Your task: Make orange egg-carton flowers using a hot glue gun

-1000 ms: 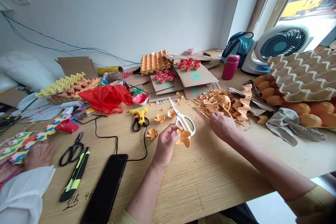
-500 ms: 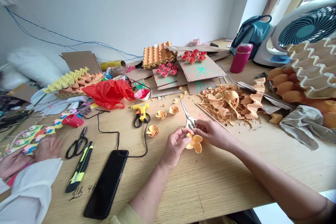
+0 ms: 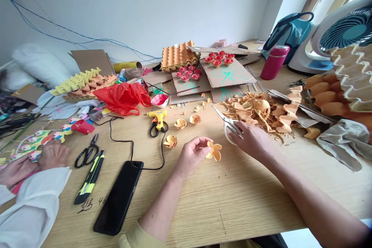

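My left hand (image 3: 196, 155) pinches an orange flower-shaped cup (image 3: 214, 152) cut from egg carton, its petals spread, over the table's front middle. To its right, my right hand (image 3: 251, 137) is closed on the handles of white-handled scissors (image 3: 229, 124). Their blades point away to the upper left, beside a heap of orange carton scraps (image 3: 247, 110); the fingers partly cover the handles. Left of my hands stand three layered orange carton flowers, one of them the nearest flower (image 3: 171, 141).
A yellow glue gun (image 3: 157, 119) rests on black-handled scissors, its cord running by a black phone (image 3: 118, 197). Black scissors (image 3: 87, 155) and a utility knife (image 3: 90, 178) lie left, near another person's hands (image 3: 54, 155). Cardboard with red flowers (image 3: 229, 75) is behind; egg trays (image 3: 353, 77) stack right.
My right hand came from the scrap heap to the scissors and has shifted them rightward, away from the flower cup. My left hand keeps holding the cup. The view has turned slightly.
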`<state>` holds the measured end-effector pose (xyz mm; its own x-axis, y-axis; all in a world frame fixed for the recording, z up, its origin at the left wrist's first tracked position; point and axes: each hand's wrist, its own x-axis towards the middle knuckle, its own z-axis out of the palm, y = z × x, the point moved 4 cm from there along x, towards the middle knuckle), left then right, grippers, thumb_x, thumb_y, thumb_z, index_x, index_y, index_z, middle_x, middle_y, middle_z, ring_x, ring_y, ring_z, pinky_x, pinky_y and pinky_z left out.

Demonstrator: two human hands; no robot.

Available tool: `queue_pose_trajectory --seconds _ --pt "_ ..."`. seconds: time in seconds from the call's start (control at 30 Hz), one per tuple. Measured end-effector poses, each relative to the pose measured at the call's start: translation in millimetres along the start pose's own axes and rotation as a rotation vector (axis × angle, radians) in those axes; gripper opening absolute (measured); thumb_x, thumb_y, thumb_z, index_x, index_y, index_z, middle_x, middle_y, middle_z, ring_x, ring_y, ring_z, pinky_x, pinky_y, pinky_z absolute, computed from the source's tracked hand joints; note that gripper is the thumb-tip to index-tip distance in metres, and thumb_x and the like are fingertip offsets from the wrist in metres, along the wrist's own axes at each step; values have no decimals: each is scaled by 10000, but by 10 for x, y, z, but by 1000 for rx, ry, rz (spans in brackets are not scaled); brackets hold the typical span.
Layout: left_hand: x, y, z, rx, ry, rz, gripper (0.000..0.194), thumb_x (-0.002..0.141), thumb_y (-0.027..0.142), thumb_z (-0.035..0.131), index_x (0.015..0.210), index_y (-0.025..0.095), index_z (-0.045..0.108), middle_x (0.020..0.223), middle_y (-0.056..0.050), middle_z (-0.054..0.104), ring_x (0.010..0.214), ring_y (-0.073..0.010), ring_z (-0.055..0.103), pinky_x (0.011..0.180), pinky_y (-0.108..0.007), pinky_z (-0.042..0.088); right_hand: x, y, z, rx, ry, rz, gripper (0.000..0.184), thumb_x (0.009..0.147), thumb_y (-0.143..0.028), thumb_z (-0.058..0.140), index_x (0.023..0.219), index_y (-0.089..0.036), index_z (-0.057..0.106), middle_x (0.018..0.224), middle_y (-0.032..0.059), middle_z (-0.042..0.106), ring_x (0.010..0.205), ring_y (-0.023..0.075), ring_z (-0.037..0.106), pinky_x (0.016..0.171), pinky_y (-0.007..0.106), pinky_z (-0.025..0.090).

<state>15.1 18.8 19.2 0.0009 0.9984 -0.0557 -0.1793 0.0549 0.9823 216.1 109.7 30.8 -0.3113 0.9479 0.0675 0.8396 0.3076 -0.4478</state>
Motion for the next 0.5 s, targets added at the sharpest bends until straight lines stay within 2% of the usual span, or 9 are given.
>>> queue_pose_trajectory --seconds 0.1,0.2,0.27,0.33,0.4,0.5 --pt "19 -19 -19 31 20 1 328 776 388 834 986 150 750 938 -76 726 877 -195 673 775 -274 498 13 27 3 -173 45 15 236 950 -367 543 1031 -192 680 1018 108 688 795 207 620 589 280 316" --pt "22 -22 -20 53 38 -1 330 768 377 838 996 153 756 919 -63 733 856 -177 664 770 -263 503 2 13 7 -362 36 3 211 943 -319 560 1016 -172 693 1057 119 672 836 224 643 588 287 347" --pt "15 -16 -16 49 43 -13 334 774 388 831 1002 156 758 934 -61 735 847 -168 659 767 -261 515 -23 -9 -12 -391 48 -14 208 939 -307 574 1013 -157 698 1055 127 672 835 232 649 595 295 376" --pt "4 -14 -7 32 34 -40 350 776 410 826 1013 162 757 953 -62 731 835 -168 660 748 -266 536 -65 -63 -53 -298 100 -74 232 960 -316 553 1049 -163 704 1061 126 676 826 224 648 617 299 416" --pt "-5 -17 -2 10 31 -66 363 772 424 830 1014 164 757 966 -66 728 827 -169 663 718 -265 550 -125 -154 -82 -58 113 -199 264 993 -327 504 1074 -183 710 1033 107 690 782 194 640 647 295 460" --pt "-13 -31 1 2 38 -83 368 770 422 837 1018 162 761 970 -74 734 821 -167 675 690 -247 551 -216 -297 -58 346 -23 -345 299 1018 -377 484 1116 -205 708 976 77 710 733 159 628 644 268 490"
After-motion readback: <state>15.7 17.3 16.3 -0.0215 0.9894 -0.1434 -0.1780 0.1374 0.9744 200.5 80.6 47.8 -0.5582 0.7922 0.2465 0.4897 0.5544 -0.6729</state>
